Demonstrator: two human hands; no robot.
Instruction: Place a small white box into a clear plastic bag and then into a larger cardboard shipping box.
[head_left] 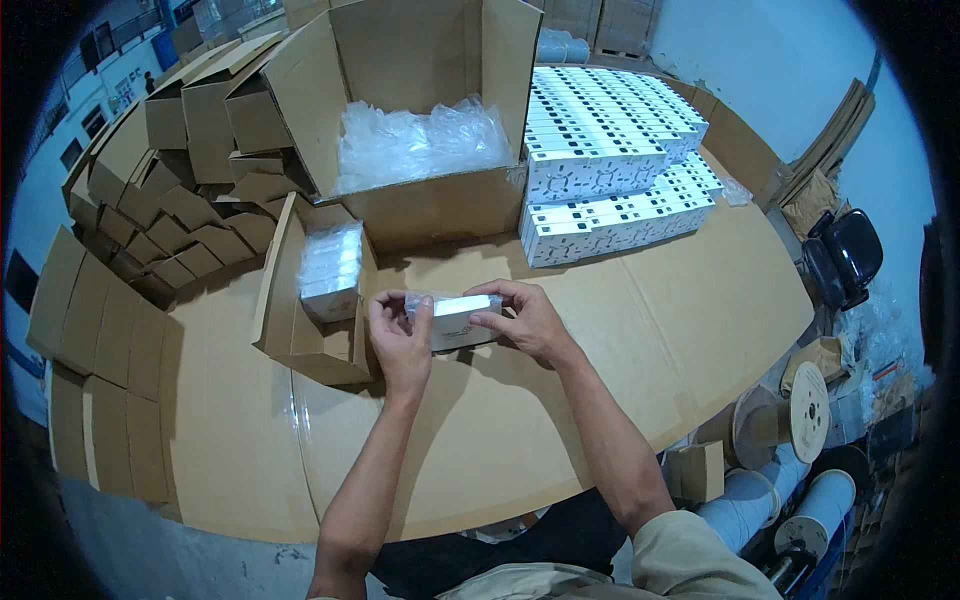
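Between both hands, above the cardboard-covered table, is a small white box [460, 325] with clear plastic wrap about its ends. My left hand [402, 335] grips its left end, thumb on the near side. At the right end my right hand [525, 322] pinches the box between thumb and fingers. Just left of my left hand stands an open narrow carton [285, 310]. Several plastic-wrapped white boxes [332, 270] sit in a row in its far part, and its near part shows bare cardboard.
Behind stands a large open carton [440, 205] filled with clear plastic bags [425, 145]. White printed boxes [610, 160] are stacked at the back right. Folded brown cartons [190, 210] pile up at the left. Beyond the table's right edge are cable spools [808, 410] and a black chair [845, 255].
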